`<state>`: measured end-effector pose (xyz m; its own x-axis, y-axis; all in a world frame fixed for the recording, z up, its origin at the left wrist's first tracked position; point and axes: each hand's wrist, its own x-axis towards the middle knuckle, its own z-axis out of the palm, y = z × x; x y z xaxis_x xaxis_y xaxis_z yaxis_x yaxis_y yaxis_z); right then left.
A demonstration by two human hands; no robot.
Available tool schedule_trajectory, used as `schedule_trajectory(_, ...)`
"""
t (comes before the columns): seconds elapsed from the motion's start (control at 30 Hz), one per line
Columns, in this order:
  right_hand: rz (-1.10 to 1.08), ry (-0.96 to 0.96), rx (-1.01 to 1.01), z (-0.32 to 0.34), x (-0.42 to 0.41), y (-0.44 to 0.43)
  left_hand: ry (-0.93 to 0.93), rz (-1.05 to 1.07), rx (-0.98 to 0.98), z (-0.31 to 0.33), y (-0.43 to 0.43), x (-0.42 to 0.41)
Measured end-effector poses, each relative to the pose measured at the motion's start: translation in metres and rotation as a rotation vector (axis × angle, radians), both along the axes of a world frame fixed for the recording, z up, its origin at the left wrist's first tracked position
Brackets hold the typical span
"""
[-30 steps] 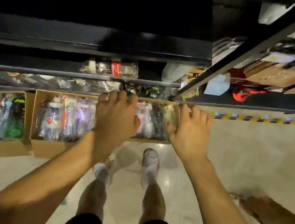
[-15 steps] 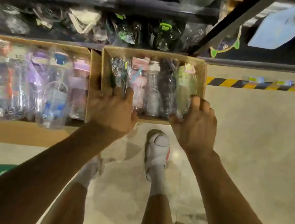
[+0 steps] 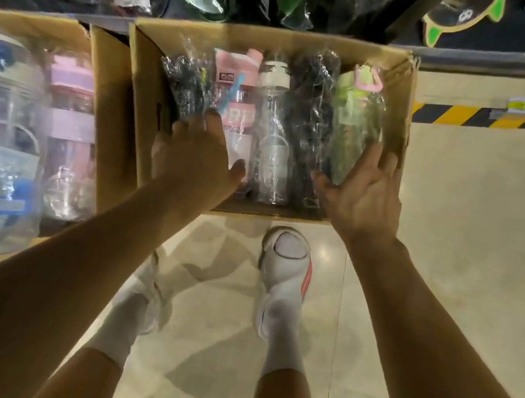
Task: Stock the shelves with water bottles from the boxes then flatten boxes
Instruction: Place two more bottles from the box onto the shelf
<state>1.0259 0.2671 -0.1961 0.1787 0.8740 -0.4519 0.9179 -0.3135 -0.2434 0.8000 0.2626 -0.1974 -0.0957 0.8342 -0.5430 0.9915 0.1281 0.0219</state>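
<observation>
An open cardboard box [image 3: 400,93] on the floor holds several plastic-wrapped water bottles lying side by side. They are a black one [image 3: 185,88], a pink one [image 3: 237,90], a clear one with a white cap [image 3: 272,124], a dark one [image 3: 310,109] and a green one [image 3: 354,120]. My left hand [image 3: 192,152] lies over the lower end of the black bottle, its fingers curled round it and its thumb across the pink one. My right hand [image 3: 362,194] cups the base of the green bottle between thumb and fingers.
A second open box [image 3: 98,95] of larger wrapped bottles [image 3: 1,134] stands to the left, touching the first. Behind both is a dark low shelf [image 3: 485,60] with bagged goods. Yellow-black floor tape [image 3: 497,116] runs right. My feet [image 3: 283,272] stand just before the box.
My head has dropped closer to the box. Both hands have gone from its near rim into it, the left onto the black bottle and the right round the green one.
</observation>
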Motion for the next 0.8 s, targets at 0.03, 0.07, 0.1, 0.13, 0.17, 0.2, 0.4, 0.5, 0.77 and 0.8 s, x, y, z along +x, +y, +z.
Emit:
schedule_trajectory(0.03,-0.009,0.008,-0.008,-0.009,0.003,0.005,-0.031,0.053,0.007,-0.009,0.004,0.003)
schedule_trajectory(0.07,-0.011,0.008,-0.017,-0.018,0.007,0.009,-0.072,0.125,0.011,-0.018,0.008,0.006)
schedule_trajectory(0.1,-0.013,0.000,-0.026,-0.027,0.011,0.014,-0.124,0.206,0.010,-0.028,0.012,0.007)
schedule_trajectory(0.13,-0.024,-0.008,-0.037,-0.035,0.014,0.017,-0.175,0.282,0.009,-0.038,0.015,0.009)
schedule_trajectory(0.17,-0.043,-0.008,-0.050,-0.042,0.017,0.019,-0.230,0.350,0.016,-0.050,0.016,0.009)
schedule_trajectory(0.2,-0.064,-0.005,-0.062,-0.048,0.019,0.021,-0.281,0.421,0.026,-0.061,0.017,0.010)
schedule_trajectory(0.4,-0.232,0.118,-0.156,-0.075,0.025,0.024,-0.525,0.719,0.004,-0.107,0.009,0.013)
schedule_trajectory(0.5,-0.305,0.169,-0.240,-0.080,0.030,0.032,-0.570,0.790,0.056,-0.117,0.003,0.010)
schedule_trajectory(0.77,-0.412,0.169,-0.463,-0.097,0.034,0.038,-0.596,0.929,-0.131,-0.088,0.012,-0.004)
schedule_trajectory(0.8,-0.443,0.209,-0.474,-0.089,0.032,0.037,-0.647,0.959,-0.153,-0.082,0.013,-0.005)
